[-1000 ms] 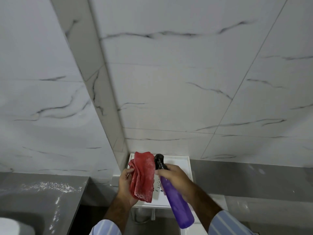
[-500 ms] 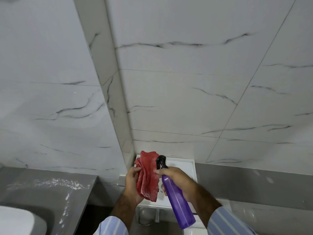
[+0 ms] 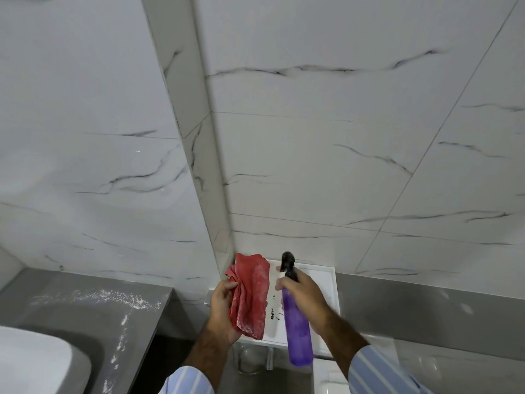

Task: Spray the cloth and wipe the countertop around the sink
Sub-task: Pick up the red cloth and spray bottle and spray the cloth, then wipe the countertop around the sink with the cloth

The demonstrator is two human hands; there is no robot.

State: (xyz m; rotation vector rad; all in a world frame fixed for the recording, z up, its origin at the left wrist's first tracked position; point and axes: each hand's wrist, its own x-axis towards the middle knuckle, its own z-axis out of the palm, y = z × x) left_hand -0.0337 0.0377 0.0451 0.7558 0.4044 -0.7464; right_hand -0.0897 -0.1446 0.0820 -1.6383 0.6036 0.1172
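Observation:
My left hand (image 3: 223,307) holds up a red cloth (image 3: 251,294), which hangs flat and shows white specks on its face. Just to its right, my right hand (image 3: 305,294) grips a purple spray bottle (image 3: 298,334) with a black nozzle (image 3: 288,263) turned toward the cloth. A finger rests on the trigger. The grey countertop (image 3: 85,300) lies at the lower left, dusted with white powder along its back and right edge. A white sink basin (image 3: 34,362) shows at the bottom left corner.
White marble-look tiles (image 3: 312,137) cover the walls, which meet in a corner above the hands. A white tank lid (image 3: 324,282) with dark specks sits behind the hands. A grey band (image 3: 426,314) runs along the right wall.
The view has shifted so more of the countertop and sink show at the left. Both hands keep the same hold, with the cloth and the bottle slightly further apart.

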